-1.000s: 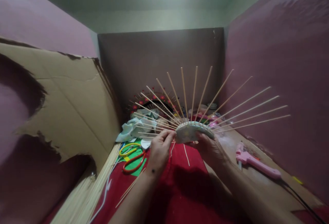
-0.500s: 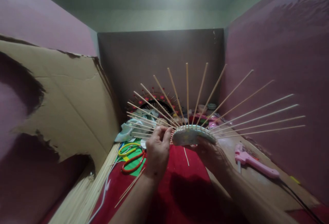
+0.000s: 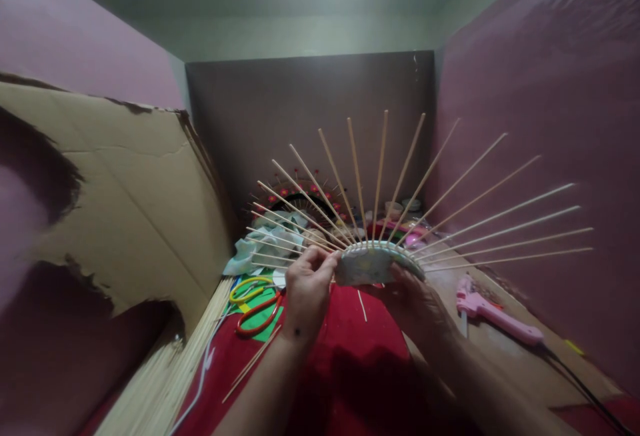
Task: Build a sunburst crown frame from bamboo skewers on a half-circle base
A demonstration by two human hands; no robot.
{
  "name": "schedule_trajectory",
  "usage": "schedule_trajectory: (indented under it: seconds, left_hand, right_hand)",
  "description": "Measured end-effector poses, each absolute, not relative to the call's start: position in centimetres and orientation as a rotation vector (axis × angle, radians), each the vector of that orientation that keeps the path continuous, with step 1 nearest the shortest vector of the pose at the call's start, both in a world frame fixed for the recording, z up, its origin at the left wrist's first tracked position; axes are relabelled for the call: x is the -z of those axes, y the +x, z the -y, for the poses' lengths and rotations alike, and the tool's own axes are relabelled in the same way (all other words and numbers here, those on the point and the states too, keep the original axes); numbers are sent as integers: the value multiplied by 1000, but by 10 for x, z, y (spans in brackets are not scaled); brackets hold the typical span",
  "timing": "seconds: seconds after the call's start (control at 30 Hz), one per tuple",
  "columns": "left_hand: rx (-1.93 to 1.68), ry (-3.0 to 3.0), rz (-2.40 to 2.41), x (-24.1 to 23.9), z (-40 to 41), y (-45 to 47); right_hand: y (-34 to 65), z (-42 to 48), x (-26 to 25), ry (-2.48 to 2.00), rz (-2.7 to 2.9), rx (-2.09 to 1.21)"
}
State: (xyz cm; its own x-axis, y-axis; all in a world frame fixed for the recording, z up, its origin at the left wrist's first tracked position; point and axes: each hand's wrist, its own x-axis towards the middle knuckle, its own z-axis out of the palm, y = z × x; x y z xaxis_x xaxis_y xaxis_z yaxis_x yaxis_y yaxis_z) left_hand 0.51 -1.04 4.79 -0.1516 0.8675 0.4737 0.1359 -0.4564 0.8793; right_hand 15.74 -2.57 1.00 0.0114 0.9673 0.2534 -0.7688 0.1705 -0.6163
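A curved, pale, patterned headband point(image 3: 365, 264) is held up in front of me, with many thin wooden sticks point(image 3: 354, 176) fanning out from its outer edge. My left hand point(image 3: 309, 289) is closed in a pinch at the band's left end, thumb and fingertips together by the sticks' bases. Whether a single stick is between those fingertips, I cannot tell. From below and the right, my right hand point(image 3: 417, 306) grips the band, its fingers partly hidden behind it. Light cord-like wrapping runs along the band's upper rim.
On the red cloth point(image 3: 360, 369) lie yellow-handled and red-handled tools point(image 3: 259, 313) over green sheets. A pink glue gun point(image 3: 495, 316) rests at right. Bundled sticks point(image 3: 160, 369) and torn cardboard point(image 3: 135, 189) are at left. Behind stands a flower-trimmed stick piece point(image 3: 300, 189).
The headband has turned slightly, its upper sticks swinging to the right. My right hand's fingers now show more on the band's front. The left hand stays pinched at the left end.
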Motion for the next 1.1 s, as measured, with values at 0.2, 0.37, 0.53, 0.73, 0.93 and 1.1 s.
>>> schedule_trajectory:
  seconds: [0.2,0.37,0.53,0.73,0.93,1.1]
  left_hand:
    - [-1587,1415,-1118,-50,9,2]
    - [-1559,1446,-1060,-53,12,-2]
    - [-1589,1693,-1135,-45,11,-7]
    - [-1616,1908,-1252,-37,15,-7]
    - [-1681,2006,-1191,-30,16,-3]
    - [-1704,2062,-1147,-19,13,-1]
  right_hand:
    - [158,28,-12,-335,718,-1406]
    - [160,27,-14,-333,699,-1411]
    - [165,26,-16,-325,650,-1434]
    - [172,25,-18,-301,598,-1452]
    - [175,25,-25,-265,549,-1442]
    - [178,24,-29,-248,476,-1445]
